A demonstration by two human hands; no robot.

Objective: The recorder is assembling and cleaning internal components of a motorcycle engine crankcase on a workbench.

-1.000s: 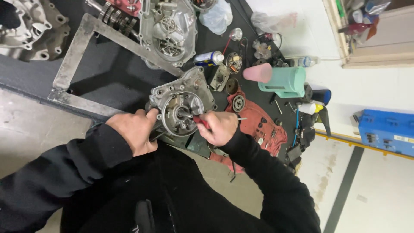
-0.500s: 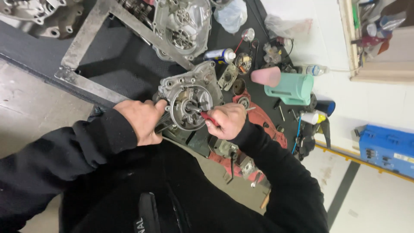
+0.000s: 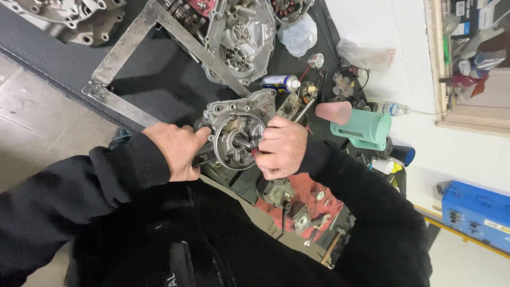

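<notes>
Now steadying the grey engine casing (image 3: 237, 130) on the dark desk (image 3: 159, 79) between both fists, left hand (image 3: 178, 151) clamped on its left edge, right hand (image 3: 281, 148) closed beside the central shaft, perhaps gripping a small red-handled tool.

A dark surface (image 3: 159, 85) stands on a grey concrete floor (image 3: 32, 117), beside a white wall (image 3: 404, 32) with a wood-framed window (image 3: 441, 64).

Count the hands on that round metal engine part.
2. The left hand grips the engine part on its left side; the right hand is closed against its right edge. None seem hidden.
</notes>
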